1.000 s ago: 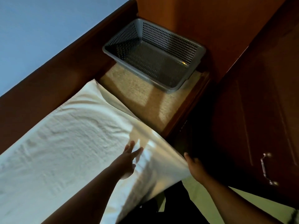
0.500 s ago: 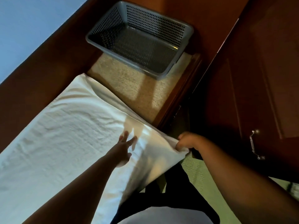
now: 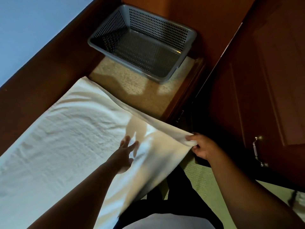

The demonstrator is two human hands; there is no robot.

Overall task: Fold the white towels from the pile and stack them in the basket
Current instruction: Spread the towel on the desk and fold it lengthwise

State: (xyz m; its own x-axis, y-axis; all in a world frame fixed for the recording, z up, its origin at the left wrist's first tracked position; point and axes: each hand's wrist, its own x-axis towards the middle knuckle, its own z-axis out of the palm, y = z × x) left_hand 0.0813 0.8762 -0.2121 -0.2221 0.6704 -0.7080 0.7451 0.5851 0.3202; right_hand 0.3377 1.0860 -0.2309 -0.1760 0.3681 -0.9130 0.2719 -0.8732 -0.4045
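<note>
A large white towel point(image 3: 62, 139) lies spread flat along the countertop, its near edge hanging over the front. My left hand point(image 3: 124, 154) rests flat on it with fingers spread, holding nothing. My right hand point(image 3: 200, 147) pinches the towel's near right corner and holds it slightly raised off the counter edge. The grey perforated plastic basket point(image 3: 189, 33) stands empty at the far end of the counter, beyond the towel.
A beige speckled countertop point(image 3: 132, 90) shows between towel and basket. A dark wooden back panel point(image 3: 49, 76) runs along the left, below a blue wall. A wooden cabinet door with a metal handle point(image 3: 255, 149) stands on the right. Green floor lies below.
My right hand went from touching the hanging towel edge to gripping its corner and lifting it up toward the counter. My left hand stayed flat on the towel.
</note>
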